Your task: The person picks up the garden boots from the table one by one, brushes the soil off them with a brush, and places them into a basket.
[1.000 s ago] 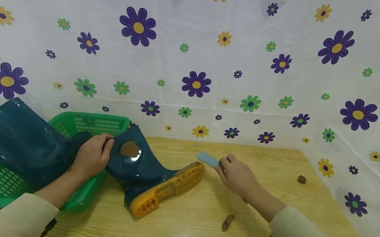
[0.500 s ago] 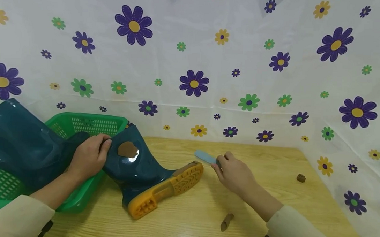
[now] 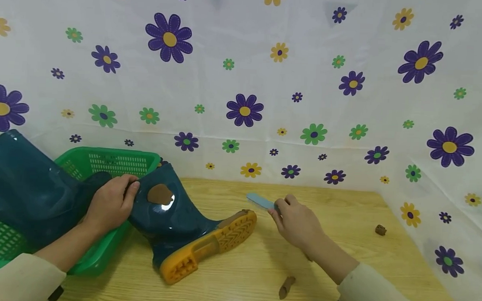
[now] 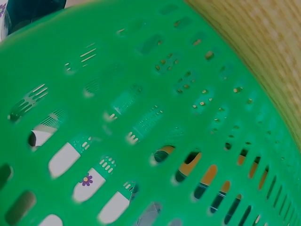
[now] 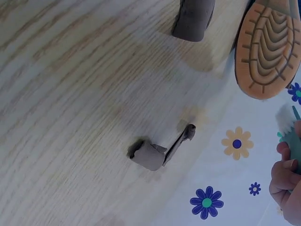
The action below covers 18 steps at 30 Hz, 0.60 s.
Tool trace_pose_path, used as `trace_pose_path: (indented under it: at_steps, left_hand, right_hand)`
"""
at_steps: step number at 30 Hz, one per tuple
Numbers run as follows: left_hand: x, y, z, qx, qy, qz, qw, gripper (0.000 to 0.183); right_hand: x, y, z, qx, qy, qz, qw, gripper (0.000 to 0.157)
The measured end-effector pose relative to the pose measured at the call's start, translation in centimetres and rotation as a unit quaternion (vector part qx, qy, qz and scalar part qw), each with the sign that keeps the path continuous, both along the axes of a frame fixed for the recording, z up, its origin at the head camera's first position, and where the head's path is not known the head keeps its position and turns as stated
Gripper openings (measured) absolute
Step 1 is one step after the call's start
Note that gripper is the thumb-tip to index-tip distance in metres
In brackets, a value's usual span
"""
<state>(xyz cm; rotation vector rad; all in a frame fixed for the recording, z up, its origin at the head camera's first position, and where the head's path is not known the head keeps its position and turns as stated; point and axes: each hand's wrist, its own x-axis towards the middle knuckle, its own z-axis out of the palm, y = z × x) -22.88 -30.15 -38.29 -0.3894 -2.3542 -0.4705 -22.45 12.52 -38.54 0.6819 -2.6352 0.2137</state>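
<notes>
At the left centre of the head view, the left hand grips a rubber boot near the top of its shaft, thumb along the near side (the other fingers are mostly hidden). The boot is tilted at the centre-left of the frame, its toe pointing right and its yellow sole facing the lower right. A brown patch sits on the shaft, and a brown smear runs along the side of the toe.

Right of centre, the right hand holds a pale blue scraper between thumb and fingers, a narrow grip. Its blade points to the upper left, near the toe but apart from it.

At the left edge, a second boot leans in a green basket, whose slotted wall fills most of the left wrist view. On the wooden table lie a brown roll, at the bottom right of centre, and a brown lump farther right. A white flowered cloth hangs across the upper frame.
</notes>
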Motion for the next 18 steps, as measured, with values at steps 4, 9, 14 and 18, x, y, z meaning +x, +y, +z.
trace_pose_path:
  at_steps: [4,9,14,18]
  left_hand:
    - [0.1,-0.1,0.0,-0.006,0.007,0.0,1.0,0.014]
    - [0.3,0.0,0.0,-0.008,0.02,-0.006,0.9998,0.013]
    - [0.3,0.0,0.1,-0.005,0.018,-0.005,0.9998,0.014]
    - [0.2,-0.1,0.1,-0.005,0.01,-0.002,0.9999,0.016]
  right_hand:
    - [0.0,-0.2,-0.1,0.006,-0.042,-0.009,0.999,0.024]
    - [0.9,-0.9,-0.1,0.004,-0.025,0.025,0.999,0.025]
    - [0.8,-1.3,0.5,0.001,0.025,0.057,0.998,0.024]
    - [0.2,-1.1,0.5,-0.002,0.017,0.026,1.0,0.024]
